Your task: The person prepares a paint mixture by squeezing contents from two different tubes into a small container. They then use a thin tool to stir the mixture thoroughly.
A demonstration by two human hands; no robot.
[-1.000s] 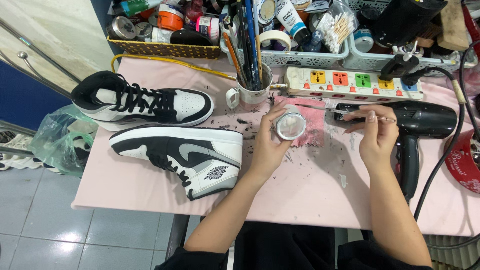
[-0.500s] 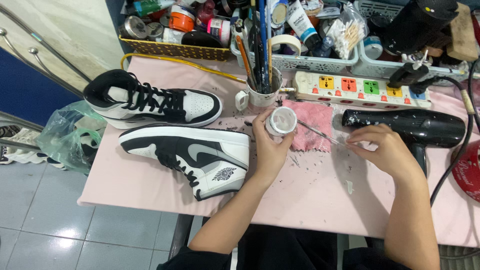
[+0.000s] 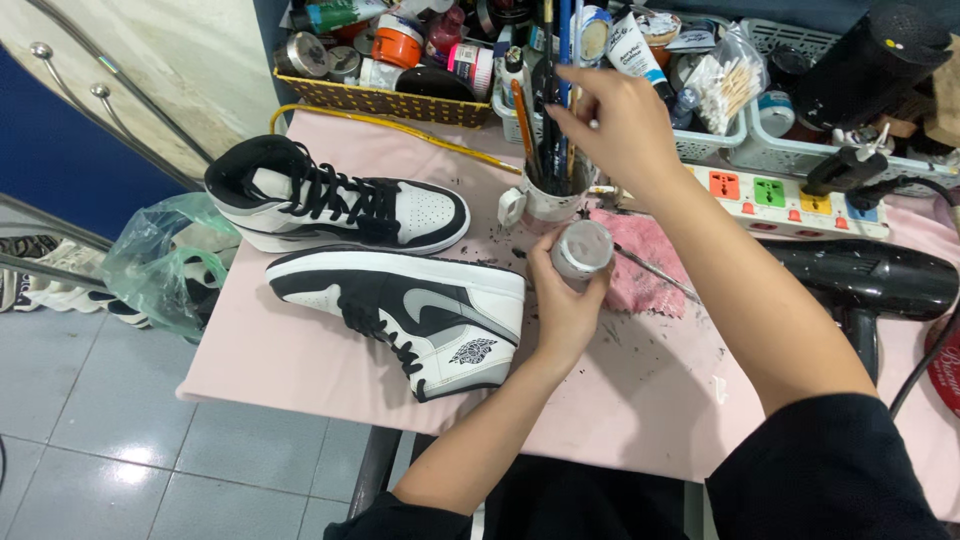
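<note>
The left hand (image 3: 562,300) grips one small round jar (image 3: 582,248), held above the pink table (image 3: 300,350), just in front of one white mug (image 3: 540,205). The right hand (image 3: 615,115) pinches the brushes (image 3: 555,90) standing in this mug. Two black, white and grey sneakers (image 3: 400,305) lie at the left. One black hair dryer (image 3: 865,280) rests at the right.

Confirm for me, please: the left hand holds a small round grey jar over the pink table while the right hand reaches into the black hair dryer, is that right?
Not quite. In the head view the right hand reaches into the white mug of paintbrushes, not the black hair dryer, which lies untouched at the table's right. The left hand does hold the small round grey jar over the pink table.
</note>
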